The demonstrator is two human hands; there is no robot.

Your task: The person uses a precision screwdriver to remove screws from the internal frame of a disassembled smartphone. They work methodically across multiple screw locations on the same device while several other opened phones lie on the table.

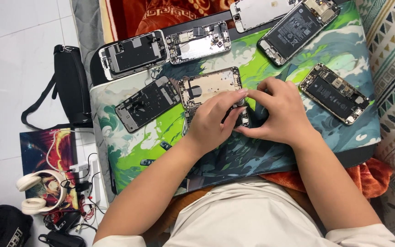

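Both hands work one opened phone [242,120] on the mat [129,146]: left hand [213,120] pinches a small part, right hand [280,114] clamps the phone; next calls for fine fingertip control.

seven opened phones [334,93], one headphone set [40,190], one mat [129,142]

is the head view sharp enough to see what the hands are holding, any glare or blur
Head view: even, soft light, no harsh shadows; mild glare on the white floor tiles. Opened phones look sharp. The left hand and right hand cover the phone between them, so its details stay hidden.
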